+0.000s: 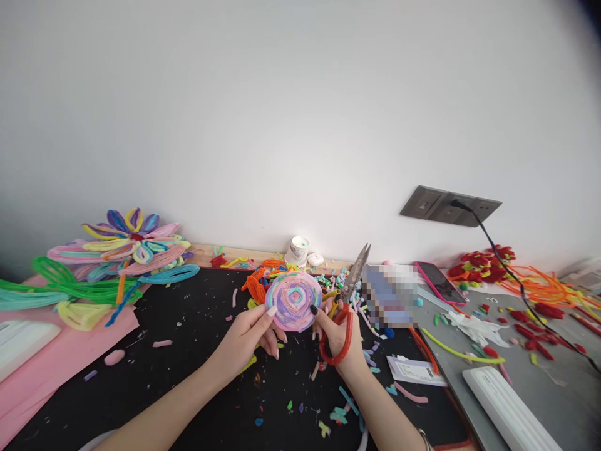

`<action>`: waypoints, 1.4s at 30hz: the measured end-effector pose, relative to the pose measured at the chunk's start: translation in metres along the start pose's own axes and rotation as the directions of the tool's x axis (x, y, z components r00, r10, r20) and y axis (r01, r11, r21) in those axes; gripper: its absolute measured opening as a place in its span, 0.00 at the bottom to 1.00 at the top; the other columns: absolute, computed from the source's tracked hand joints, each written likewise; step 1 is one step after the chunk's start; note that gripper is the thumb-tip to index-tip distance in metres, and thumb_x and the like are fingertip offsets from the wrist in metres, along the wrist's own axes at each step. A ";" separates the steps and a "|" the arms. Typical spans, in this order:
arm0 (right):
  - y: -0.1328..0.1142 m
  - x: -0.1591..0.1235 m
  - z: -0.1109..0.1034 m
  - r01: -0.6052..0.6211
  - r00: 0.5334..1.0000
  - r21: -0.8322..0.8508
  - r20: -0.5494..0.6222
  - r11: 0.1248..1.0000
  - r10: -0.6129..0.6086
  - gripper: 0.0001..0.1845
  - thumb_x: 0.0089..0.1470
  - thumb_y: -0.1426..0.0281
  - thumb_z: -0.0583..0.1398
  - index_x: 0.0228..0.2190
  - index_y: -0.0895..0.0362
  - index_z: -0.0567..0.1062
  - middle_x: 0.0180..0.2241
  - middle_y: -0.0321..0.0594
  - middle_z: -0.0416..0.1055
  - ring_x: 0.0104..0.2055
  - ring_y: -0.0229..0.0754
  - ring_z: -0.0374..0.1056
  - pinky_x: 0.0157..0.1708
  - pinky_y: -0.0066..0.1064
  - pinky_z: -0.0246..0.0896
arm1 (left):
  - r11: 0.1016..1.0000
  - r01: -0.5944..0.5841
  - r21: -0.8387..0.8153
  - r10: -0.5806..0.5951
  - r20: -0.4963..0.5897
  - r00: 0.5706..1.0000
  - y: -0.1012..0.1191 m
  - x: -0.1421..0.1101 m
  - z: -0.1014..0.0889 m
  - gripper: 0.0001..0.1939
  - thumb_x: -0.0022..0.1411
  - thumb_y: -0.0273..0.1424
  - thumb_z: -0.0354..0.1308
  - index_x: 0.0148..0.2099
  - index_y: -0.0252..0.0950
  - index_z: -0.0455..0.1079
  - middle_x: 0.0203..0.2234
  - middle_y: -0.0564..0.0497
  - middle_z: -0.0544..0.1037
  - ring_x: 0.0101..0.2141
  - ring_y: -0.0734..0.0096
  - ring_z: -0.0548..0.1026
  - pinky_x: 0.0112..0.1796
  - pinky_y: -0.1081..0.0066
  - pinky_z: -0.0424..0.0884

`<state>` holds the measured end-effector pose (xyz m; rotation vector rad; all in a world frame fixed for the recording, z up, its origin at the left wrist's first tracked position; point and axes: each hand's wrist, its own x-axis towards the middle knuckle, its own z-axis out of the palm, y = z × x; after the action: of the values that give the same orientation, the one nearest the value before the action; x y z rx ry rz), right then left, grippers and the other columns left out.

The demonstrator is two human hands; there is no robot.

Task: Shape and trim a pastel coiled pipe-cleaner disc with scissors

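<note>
Here's the white paper cup (297, 252) by the wall, dark print on its side too small to read, something pale inside; I can't tell what. The printed label (416, 371) right of my hands is too blurry to read as well. And my left hand (256, 333) is pinching the edge of the pastel spiral disc (293, 300), held up over the black mat (197, 351), while my right fingers (338, 329) grip its other edge, red-handled scissors (346, 307) hooked on that hand, blades up. Behind the disc, orange stems (255, 285) and fuzzy clippings crowd the mat.
</note>
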<state>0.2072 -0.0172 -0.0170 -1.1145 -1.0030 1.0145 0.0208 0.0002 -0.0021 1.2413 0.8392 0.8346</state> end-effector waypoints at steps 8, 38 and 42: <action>-0.010 0.001 -0.005 0.055 0.997 -0.240 -0.037 0.969 -0.065 0.17 0.46 0.61 0.63 0.25 0.53 0.60 0.22 0.32 0.65 0.17 0.35 0.56 0.18 0.28 0.54 | 0.997 -0.070 0.013 0.071 -0.066 0.995 0.000 -0.001 -0.002 0.19 0.62 0.46 0.52 0.30 0.35 0.65 0.20 0.54 0.72 0.17 0.74 0.72 0.22 0.73 0.68; -0.017 -0.027 0.014 0.260 0.949 -0.947 0.287 0.188 0.132 0.13 0.53 0.60 0.57 0.32 0.55 0.60 0.28 0.38 0.69 0.28 0.45 0.68 0.23 0.28 0.42 | 0.962 -0.199 0.187 0.249 -0.298 0.922 -0.005 -0.003 -0.006 0.15 0.66 0.41 0.46 0.29 0.39 0.60 0.13 0.57 0.67 0.17 0.71 0.66 0.23 0.71 0.63; -0.022 -0.030 0.019 0.250 0.945 -0.952 0.280 0.179 0.170 0.13 0.54 0.59 0.57 0.33 0.55 0.61 0.29 0.40 0.70 0.30 0.48 0.69 0.24 0.29 0.43 | 0.968 -0.218 0.124 0.245 -0.289 0.925 -0.008 -0.001 -0.007 0.15 0.66 0.41 0.47 0.30 0.39 0.61 0.14 0.57 0.67 0.17 0.72 0.65 0.23 0.72 0.62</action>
<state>0.1843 -0.0452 0.0043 -2.0018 -2.1459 0.3408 0.0147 0.0012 -0.0110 1.3287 0.9949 1.2123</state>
